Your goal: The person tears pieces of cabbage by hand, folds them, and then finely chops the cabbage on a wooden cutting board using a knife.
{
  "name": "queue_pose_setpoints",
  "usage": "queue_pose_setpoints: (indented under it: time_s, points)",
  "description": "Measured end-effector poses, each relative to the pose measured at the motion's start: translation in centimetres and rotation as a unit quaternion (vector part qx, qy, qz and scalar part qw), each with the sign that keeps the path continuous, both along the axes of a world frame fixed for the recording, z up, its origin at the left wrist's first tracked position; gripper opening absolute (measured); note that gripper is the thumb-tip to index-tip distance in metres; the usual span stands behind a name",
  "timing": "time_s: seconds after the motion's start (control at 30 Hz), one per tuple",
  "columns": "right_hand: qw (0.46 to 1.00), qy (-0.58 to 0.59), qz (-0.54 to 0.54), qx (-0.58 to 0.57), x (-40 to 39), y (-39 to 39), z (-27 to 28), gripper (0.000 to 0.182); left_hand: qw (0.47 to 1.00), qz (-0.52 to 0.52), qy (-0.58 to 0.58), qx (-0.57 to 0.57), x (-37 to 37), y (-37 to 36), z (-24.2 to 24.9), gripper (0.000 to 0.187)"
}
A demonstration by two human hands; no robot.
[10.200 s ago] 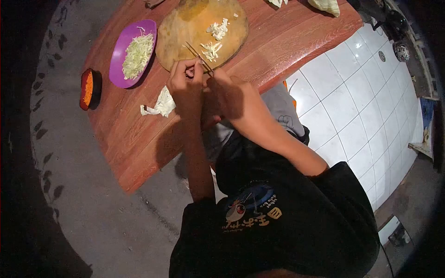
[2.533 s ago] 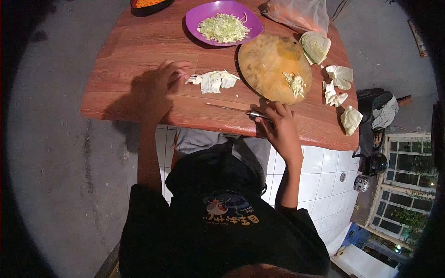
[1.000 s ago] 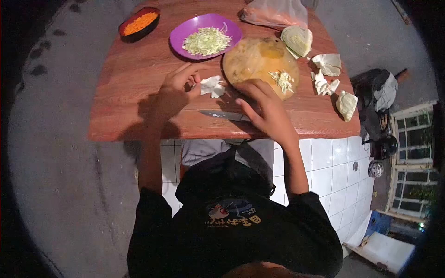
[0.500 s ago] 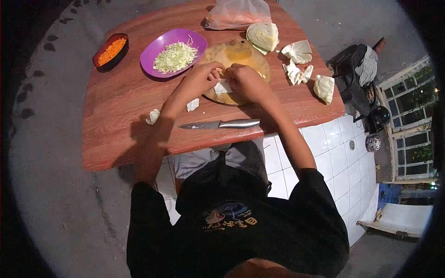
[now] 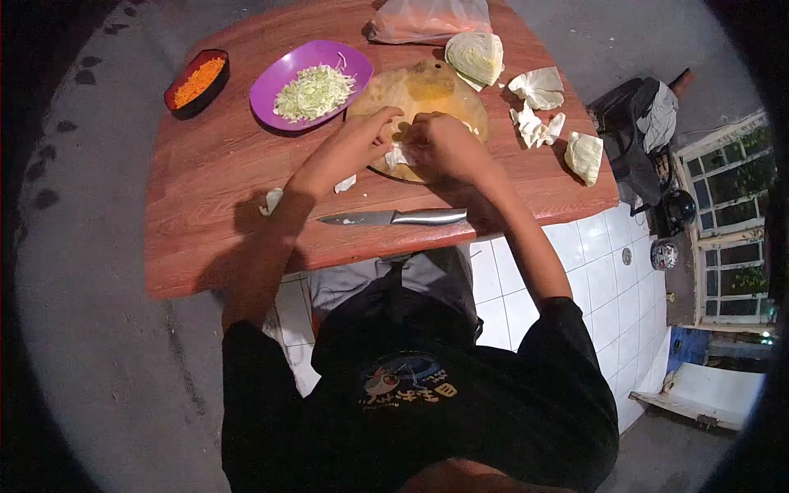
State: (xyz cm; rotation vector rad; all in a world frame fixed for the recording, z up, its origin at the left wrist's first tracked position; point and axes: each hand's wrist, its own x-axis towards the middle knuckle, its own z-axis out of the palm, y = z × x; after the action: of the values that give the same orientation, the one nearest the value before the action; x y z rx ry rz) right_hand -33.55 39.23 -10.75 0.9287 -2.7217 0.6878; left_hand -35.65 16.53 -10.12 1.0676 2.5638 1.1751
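On the tabletop [image 5: 214, 172], we have shredded cabbage [image 5: 314, 93] ready, a cabbage chunk [image 5: 475, 59] unshredded; right fingers [image 5: 421, 127] pinch a leaf scrap [image 5: 396, 155], left fingers [image 5: 383, 120] part-curled, grip indeterminable.

surface [image 5: 205, 177]: red-brown wood grain | plate [image 5: 262, 92]: purple | bowl [image 5: 213, 93]: black outside, red inside | carrot [image 5: 198, 80]: orange | knife [image 5: 427, 217]: silver-grey | shirt [image 5: 493, 403]: black, multicoloured print | tiles [image 5: 559, 242]: white, dark grid lines

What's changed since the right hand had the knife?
The right hand let go of the knife, now lying near the front edge of the table. The left hand moved right; white leaf came rightward onto the round board. The purple plate and cabbage wedge stayed put.
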Motion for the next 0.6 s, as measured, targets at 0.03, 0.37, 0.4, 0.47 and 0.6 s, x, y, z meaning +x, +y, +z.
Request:
queue_pose_setpoints:
  time_s: [0.03, 0.37, 0.4, 0.47, 0.6]
  points:
    - [0.999, -0.028, -0.024, 0.014, -0.6, 0.0, -0.3, 0.023, 1.0, 0.002, 0.001, 0.0, -0.1, 0.1, 0.0, 0.051]
    - [0.989, -0.127, -0.053, -0.046, -0.7, -0.8, 0.0, 0.017, 0.998, 0.003, -0.054, 0.009, -0.6, 0.2, -0.7, 0.06]
    - [0.99, -0.124, -0.052, -0.043, -0.6, -0.8, -0.1, 0.017, 0.999, -0.015, -0.024, 0.027, -0.4, 0.2, -0.8, 0.057]
    - [0.998, -0.021, -0.029, -0.05, 0.1, -0.6, -0.5, 0.019, 0.999, -0.03, -0.007, 0.038, 0.0, 0.1, -1.1, 0.055]
    - [0.997, -0.036, 0.043, -0.057, 0.6, -0.3, 0.1, 0.023, 0.998, -0.044, 0.002, 0.033, 0.5, -0.4, -1.6, 0.053]
